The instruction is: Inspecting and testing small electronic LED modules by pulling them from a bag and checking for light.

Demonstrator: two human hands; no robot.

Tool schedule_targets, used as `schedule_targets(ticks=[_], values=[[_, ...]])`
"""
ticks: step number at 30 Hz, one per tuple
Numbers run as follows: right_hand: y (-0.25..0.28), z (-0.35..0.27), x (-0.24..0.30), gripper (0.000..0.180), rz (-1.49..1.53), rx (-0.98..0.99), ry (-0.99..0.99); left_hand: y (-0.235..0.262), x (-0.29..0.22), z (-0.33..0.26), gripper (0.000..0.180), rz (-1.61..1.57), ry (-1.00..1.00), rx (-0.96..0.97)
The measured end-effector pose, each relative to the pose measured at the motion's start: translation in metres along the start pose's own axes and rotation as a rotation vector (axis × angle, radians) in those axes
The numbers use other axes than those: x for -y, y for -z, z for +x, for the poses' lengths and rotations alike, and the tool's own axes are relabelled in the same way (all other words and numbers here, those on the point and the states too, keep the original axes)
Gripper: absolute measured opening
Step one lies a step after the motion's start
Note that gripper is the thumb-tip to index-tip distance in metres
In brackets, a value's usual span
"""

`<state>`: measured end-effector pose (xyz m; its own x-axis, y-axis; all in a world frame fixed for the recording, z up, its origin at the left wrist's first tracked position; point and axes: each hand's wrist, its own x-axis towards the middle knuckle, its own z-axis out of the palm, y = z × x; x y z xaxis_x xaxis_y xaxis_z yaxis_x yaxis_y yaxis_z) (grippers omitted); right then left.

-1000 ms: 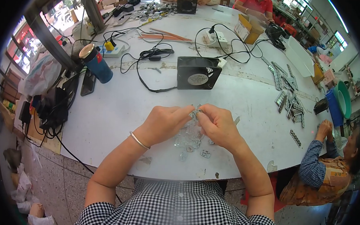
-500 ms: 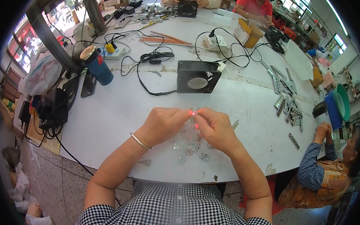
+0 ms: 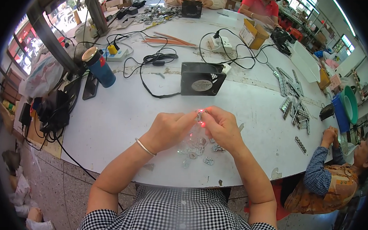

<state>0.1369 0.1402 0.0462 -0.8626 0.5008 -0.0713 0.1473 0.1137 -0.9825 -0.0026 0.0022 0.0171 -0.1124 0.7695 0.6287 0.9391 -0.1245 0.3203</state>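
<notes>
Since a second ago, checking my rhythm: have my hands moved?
No. The left hand and right hand sit just below the black square fan, pinching a small part as before.

A large white round table (image 3: 122, 112) stands on speckled floor (image 3: 57, 191), daylit.

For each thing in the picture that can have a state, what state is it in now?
Left hand: closed on the small part, fingertips pinching.
Right hand: closed on the same part.
Small lighted part: held above the table, glowing red.
Loose small parts: lying flat on the table, under the hands.
Black fan: standing upright, cable attached.
Blue cup: upright, lid on.
Power strip: plug inserted.
</notes>
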Motion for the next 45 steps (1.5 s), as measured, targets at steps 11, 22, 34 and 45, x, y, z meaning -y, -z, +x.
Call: schedule_targets(ticks=[11, 22, 34, 45], values=[[0.014, -0.021, -0.029, 0.016, -0.141, -0.046, 0.144, -0.014, -0.014, 0.002, 0.018, -0.392, 0.270, 0.146], [0.049, -0.042, -0.042, 0.018, -0.077, -0.265, 0.056, -0.020, -0.016, 0.022, 0.015, -0.286, 0.306, 0.387], [0.012, -0.033, -0.018, 0.019, -0.281, -0.105, 0.351, 0.011, -0.010, 0.013, 0.047, -0.621, 0.321, 0.440], [-0.002, -0.029, -0.018, 0.014, -0.389, 0.036, 0.316, 0.016, -0.010, 0.008, 0.055, -0.610, 0.345, 0.464]])
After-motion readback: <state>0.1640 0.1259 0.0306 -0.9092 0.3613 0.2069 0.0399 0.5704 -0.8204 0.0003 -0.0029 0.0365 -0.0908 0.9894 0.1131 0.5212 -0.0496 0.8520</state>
